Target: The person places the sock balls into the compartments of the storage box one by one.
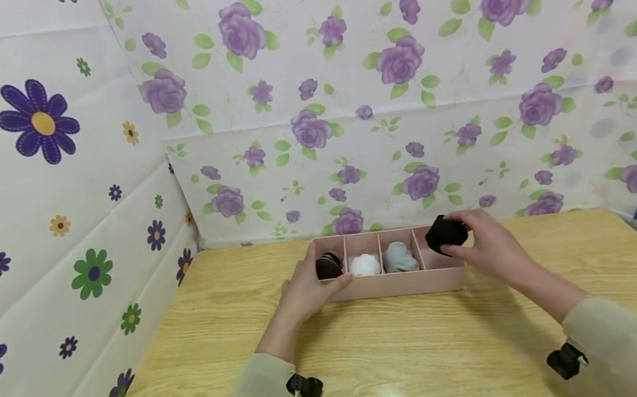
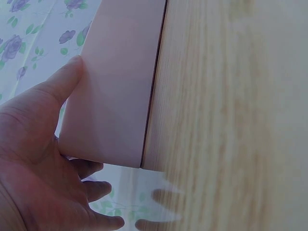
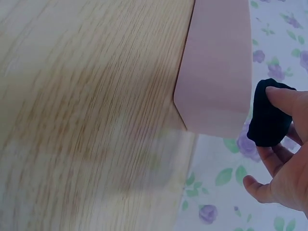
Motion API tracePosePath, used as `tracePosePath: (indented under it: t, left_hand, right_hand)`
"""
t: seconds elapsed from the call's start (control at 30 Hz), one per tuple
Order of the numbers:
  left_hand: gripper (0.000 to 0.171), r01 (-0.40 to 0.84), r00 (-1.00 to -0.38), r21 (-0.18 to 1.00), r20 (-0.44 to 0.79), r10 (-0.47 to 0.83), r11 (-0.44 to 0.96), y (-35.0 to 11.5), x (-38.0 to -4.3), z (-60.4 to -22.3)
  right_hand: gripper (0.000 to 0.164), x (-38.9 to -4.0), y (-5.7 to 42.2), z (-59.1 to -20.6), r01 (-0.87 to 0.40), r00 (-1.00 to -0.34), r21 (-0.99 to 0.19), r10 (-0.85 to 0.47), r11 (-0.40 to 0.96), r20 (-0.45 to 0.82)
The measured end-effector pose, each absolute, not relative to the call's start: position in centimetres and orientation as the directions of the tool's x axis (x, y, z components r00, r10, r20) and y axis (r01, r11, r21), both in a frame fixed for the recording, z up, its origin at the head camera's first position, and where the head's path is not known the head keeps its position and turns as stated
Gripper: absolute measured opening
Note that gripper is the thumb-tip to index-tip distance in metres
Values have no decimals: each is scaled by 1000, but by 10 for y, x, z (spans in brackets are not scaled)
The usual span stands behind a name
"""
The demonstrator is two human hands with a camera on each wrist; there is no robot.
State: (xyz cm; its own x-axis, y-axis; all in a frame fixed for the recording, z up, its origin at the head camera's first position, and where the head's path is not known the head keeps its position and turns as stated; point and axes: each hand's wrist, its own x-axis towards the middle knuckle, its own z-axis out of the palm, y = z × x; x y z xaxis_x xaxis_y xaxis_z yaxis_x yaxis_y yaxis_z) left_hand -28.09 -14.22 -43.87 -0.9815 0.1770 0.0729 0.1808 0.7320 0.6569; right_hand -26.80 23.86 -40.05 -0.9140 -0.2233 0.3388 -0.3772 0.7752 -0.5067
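Observation:
A pink storage box (image 1: 396, 285) with a row of compartments lies lengthwise on the table near the back wall. My left hand (image 1: 308, 287) holds its left end, the thumb over the front rim and the fingers round the end wall. Over the rightmost compartment, my right hand (image 1: 489, 245) pinches a balled-up black sock (image 1: 445, 235) between thumb and fingers. In the right wrist view, the black sock (image 3: 270, 115) is just beyond the box rim. Inside the box sit a dark striped bundle (image 1: 328, 265), a white bundle (image 1: 364, 264) and a grey bundle (image 1: 399, 257), each in its own compartment.
The light wooden table (image 1: 415, 349) extends in front of the box and to both sides. Behind it hangs a floral covering (image 1: 315, 178), close to the box's back. Another flowered covering (image 1: 59, 285) runs along the left side.

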Motion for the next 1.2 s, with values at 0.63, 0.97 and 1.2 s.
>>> tracePosePath:
  t: [0.63,0.97,1.2]
  left_hand:
    - [116,183,-981,655,69,182,733,-141,-281,-438]
    - [116,190,-979,657,70,191,730,-140,-281,-437]
    - [117,185,-979,656,57,196,732,-140,-281,-436]
  right_hand:
    - [54,-279,228,-402,-434,-898,-434,-338,789,282]
    - [57,-279,232,-401,-447,-895,-428,-393,786,213]
    - [61,-277,236,-402,-410,-910,-472,-382,780,159]
